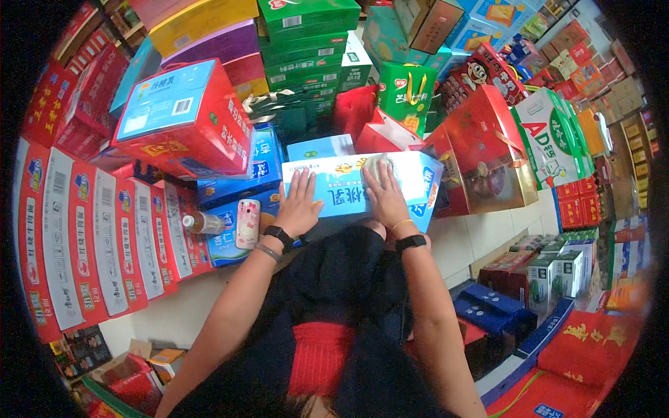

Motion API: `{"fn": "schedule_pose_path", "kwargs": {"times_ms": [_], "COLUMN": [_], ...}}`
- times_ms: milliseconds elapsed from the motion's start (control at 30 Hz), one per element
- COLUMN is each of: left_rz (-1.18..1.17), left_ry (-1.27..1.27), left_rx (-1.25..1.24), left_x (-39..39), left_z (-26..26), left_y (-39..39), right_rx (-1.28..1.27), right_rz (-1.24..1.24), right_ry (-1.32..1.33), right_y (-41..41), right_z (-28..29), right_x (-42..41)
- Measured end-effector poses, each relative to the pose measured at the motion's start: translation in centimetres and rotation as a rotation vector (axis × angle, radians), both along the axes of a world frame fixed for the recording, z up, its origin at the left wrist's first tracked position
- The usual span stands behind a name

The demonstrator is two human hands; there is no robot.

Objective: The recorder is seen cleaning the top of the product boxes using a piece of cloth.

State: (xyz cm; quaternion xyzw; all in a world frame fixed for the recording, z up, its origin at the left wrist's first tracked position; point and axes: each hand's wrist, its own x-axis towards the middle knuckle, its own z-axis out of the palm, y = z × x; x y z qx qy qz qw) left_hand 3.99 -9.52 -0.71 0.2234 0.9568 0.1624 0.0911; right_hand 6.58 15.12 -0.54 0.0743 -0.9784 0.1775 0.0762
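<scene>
Before my knees lies a light-blue and white drink carton point(345, 196), its printed top bearing writing. My left hand point(299, 206) rests flat on the left end of that carton, fingers spread and holding nothing. Under the fingers of my right hand point(387, 196) is a pale, crumpled cloth point(372, 170), pressed against the carton's top toward the right end. Dark bands circle both wrists. A phone in a floral case point(248, 223) and a capped plastic bottle point(204, 223) lie on a blue carton point(227, 245) to the left of my left hand.
A red and blue carton point(183, 120) stands at the upper left, near stacked red and white noodle cartons point(104, 230). Green boxes point(308, 52) pile up at the back. On the right are a red and gold gift box point(475, 151) and a white and green carton point(549, 138).
</scene>
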Motion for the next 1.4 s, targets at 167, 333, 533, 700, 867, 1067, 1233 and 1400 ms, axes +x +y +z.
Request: {"fn": "schedule_pose_path", "kwargs": {"times_ms": [167, 333, 533, 700, 867, 1067, 1233, 1400], "left_rz": [-0.005, 0.004, 0.007, 0.020, 0.016, 0.006, 0.008, 0.023], "left_ry": [-0.004, 0.004, 0.085, 0.096, 0.029, -0.024, -0.005, 0.046], "left_rx": [0.005, 0.004, -0.002, -0.020, -0.011, -0.017, -0.003, -0.020], "left_x": [0.1, -0.2, -0.3, 0.1, 0.3, 0.2, -0.1, 0.0], "left_z": [0.0, 0.1, -0.3, -0.5, 0.0, 0.3, -0.1, -0.1], "left_y": [0.2, 0.1, 0.0, 0.3, 0.3, 0.3, 0.3, 0.4], "right_rx": [-0.003, -0.001, -0.022, 0.027, 0.006, 0.035, 0.042, 0.011], "right_rz": [-0.040, 0.090, 0.251, 0.151, -0.010, -0.089, 0.048, 0.203], "right_ry": [0.026, 0.031, 0.030, -0.045, -0.002, 0.017, 0.026, 0.003], "right_y": [-2.9, -6.1, -6.0, -2.4, -0.5, -3.6, -5.5, -4.6], "right_z": [-1.0, -0.6, 0.6, 1.2, -0.3, -0.8, -0.2, 0.9], "right_x": [-2.0, -2.1, 1.2, 2.0, 0.1, -2.3, -1.9, 1.4]}}
